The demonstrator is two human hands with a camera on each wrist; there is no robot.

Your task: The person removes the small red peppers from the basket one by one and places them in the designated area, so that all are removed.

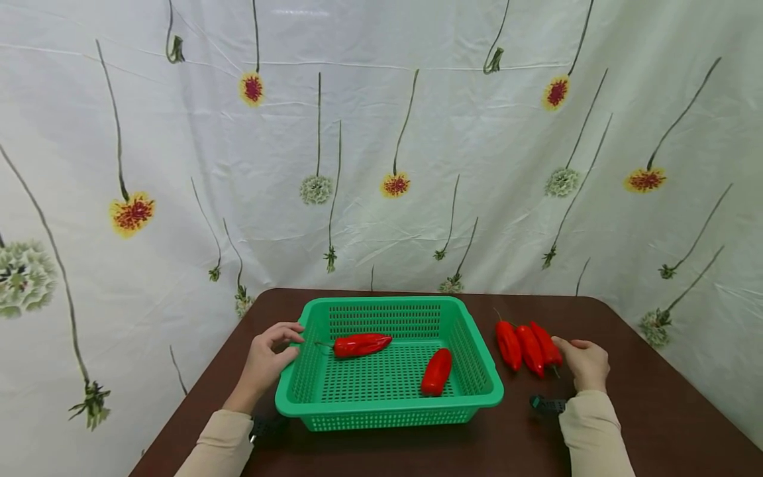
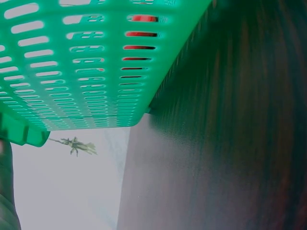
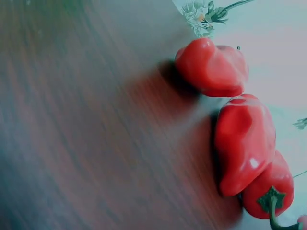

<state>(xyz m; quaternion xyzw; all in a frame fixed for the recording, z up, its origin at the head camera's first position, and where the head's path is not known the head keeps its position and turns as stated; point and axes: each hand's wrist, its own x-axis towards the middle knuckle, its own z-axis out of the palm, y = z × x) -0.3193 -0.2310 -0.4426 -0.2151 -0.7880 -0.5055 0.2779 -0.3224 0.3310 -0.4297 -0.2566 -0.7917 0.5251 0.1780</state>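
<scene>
Three long axes run side by side, front to back with a slight slant, on the table point(image 1: 667, 404) to the right of the green basket point(image 1: 387, 404). They belong to the inner pepper point(image 1: 508, 345), closest to the basket, its stem at the far end; the middle pepper point(image 1: 530, 349), its tapered tip toward the person; and the outer pepper point(image 1: 546, 344), furthest from the basket, tip away and stem toward the person.

The right hand point(image 1: 586, 364) is on the outer pepper's side away from the basket, fingers bent, fingertips beside it; a fingertip shows close to the stem in the right wrist view, but whether it pinches anything I cannot tell. The left hand point(image 1: 275, 354) is at the basket's left rim, fingers loosely curved, thumb apart from them; I cannot tell whether they hold the rim.

Inside the basket, the crosswise pepper point(image 1: 362, 344) points its stem left, while the lengthwise pepper point(image 1: 437, 372) lies near the right wall, blunt end toward the person.

Pepper skins are glossy, red and dented; the basket is slotted plastic, the table dark and wood-grained. Behind the basket hangs a creased, flower-printed cloth point(image 1: 369, 142).
</scene>
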